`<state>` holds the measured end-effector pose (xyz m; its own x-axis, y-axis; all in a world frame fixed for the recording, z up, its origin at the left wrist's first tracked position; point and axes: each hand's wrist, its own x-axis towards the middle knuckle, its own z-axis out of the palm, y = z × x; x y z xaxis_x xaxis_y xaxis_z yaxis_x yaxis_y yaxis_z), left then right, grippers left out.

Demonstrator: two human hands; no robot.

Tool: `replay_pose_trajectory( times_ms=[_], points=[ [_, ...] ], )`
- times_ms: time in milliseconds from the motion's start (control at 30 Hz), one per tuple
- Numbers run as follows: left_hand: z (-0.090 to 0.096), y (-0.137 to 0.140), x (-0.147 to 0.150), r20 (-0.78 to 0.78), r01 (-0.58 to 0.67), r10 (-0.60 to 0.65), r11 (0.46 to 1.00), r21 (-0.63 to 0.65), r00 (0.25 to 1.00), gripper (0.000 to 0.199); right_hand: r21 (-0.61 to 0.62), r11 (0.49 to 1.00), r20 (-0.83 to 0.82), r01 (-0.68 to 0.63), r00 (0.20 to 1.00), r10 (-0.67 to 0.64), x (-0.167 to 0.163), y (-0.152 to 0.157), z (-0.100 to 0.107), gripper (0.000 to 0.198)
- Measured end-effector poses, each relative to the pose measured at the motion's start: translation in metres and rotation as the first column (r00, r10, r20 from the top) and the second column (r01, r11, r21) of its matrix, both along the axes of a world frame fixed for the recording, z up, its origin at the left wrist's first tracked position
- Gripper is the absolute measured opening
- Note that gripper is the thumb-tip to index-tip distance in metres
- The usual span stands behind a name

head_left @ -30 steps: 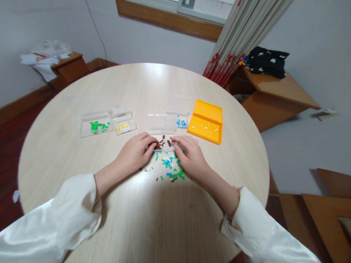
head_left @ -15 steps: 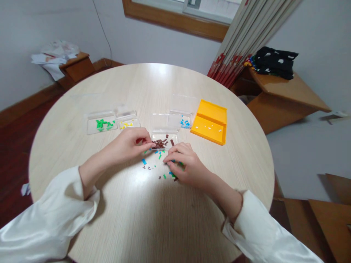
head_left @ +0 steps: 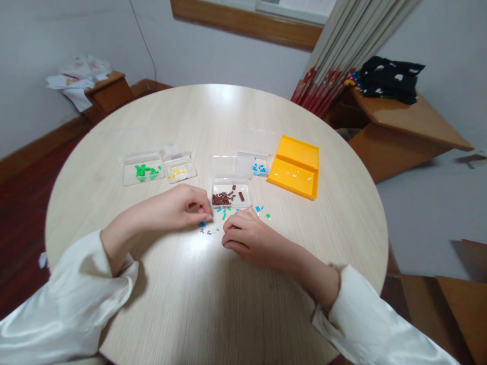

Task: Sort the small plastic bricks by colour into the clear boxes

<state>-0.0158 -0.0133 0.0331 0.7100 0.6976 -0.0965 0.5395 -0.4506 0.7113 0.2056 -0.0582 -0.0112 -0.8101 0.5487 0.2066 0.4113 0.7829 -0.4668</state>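
My left hand (head_left: 182, 207) is closed in a pinch at the front left of a clear box (head_left: 249, 195) with small brown bricks (head_left: 221, 198) in it. Its fingertips are just above a blue brick (head_left: 202, 224) on the table; whether they hold anything is too small to tell. My right hand (head_left: 253, 237) rests low over the table, fingers curled together, its fingertips at the tabletop. What is in its fingers is hidden, though a bit of green shows between them. Loose blue and green bricks (head_left: 224, 215) lie between the hands and the brown bricks' box.
Clear boxes with green bricks (head_left: 142, 171) and yellow bricks (head_left: 178, 172) stand at left. Behind the brown bricks' box are blue bricks (head_left: 259, 167) in another box. An open yellow case (head_left: 292, 190) with several white pieces sits at right on the round table (head_left: 213, 309).
My left hand has moved from the brown bricks' box down toward the blue brick. My right hand has shifted slightly left and nearer me, uncovering blue and green bricks behind it.
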Motion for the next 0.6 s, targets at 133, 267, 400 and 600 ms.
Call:
replay_pose_trajectory(
  times_ms=[133, 267, 400, 600],
  points=[
    [-0.001, 0.0, -0.003, -0.031, 0.032, -0.032, 0.999, -0.013, 0.999, 0.015, -0.02, 0.998, -0.058, 0.055, 0.997, -0.056, -0.001, 0.001, 0.001, 0.021],
    [0.0, 0.0, -0.006, -0.092, 0.057, -0.057, 0.998, 0.001, 0.994, 0.015, -0.044, 0.994, -0.083, 0.097, 0.991, -0.101, -0.001, 0.002, 0.001, 0.019],
    [0.003, -0.004, -0.01, -0.125, 0.028, -0.022, 0.999, 0.044, 0.992, 0.015, -0.067, 0.993, -0.048, 0.094, 0.994, -0.098, -0.004, 0.001, -0.002, 0.019],
    [-0.006, -0.023, -0.02, -0.148, -0.087, 0.112, 0.982, 0.167, 0.983, 0.018, -0.019, 0.999, -0.015, 0.035, 0.999, -0.036, -0.012, -0.007, -0.007, 0.021]
  ],
)
